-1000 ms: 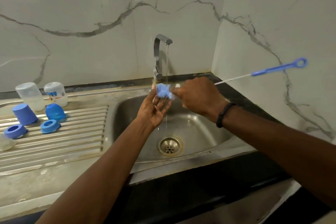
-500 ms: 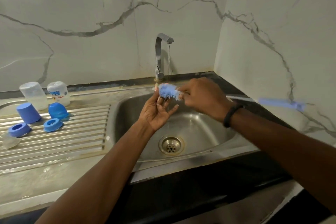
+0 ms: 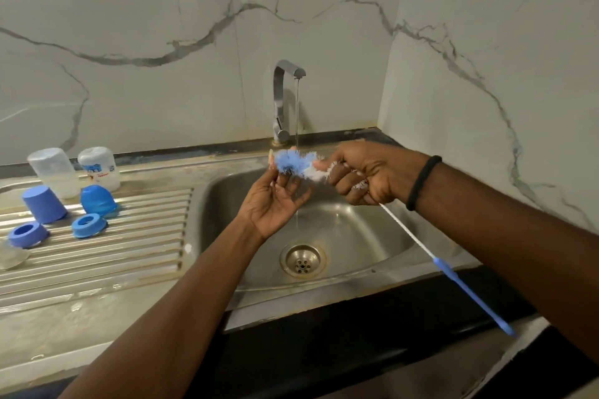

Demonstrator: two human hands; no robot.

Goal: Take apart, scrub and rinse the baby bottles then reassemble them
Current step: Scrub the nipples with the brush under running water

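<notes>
My right hand (image 3: 372, 172) grips the bottle brush (image 3: 296, 163) by its bristled end, under the thin stream from the tap (image 3: 285, 100). The brush's white wire and blue handle (image 3: 470, 295) slant down to the right over the sink rim. My left hand (image 3: 275, 201) is held palm up, its fingertips touching the blue bristles. On the drainboard at left two clear bottles (image 3: 55, 172) (image 3: 100, 167) stand upside down. In front of them lie two blue caps (image 3: 43, 204) (image 3: 97, 201), two blue screw rings (image 3: 27, 235) (image 3: 88, 226) and a clear teat (image 3: 11, 257).
The steel sink (image 3: 356, 236) has its drain (image 3: 303, 259) in the middle of the basin. The ribbed drainboard (image 3: 129, 236) runs left of it. A black counter edge (image 3: 324, 350) lies in front. Marble walls close the back and right.
The brush handle has swung from pointing up and right to slanting down and right. Both hands stay under the running water at the bristles.
</notes>
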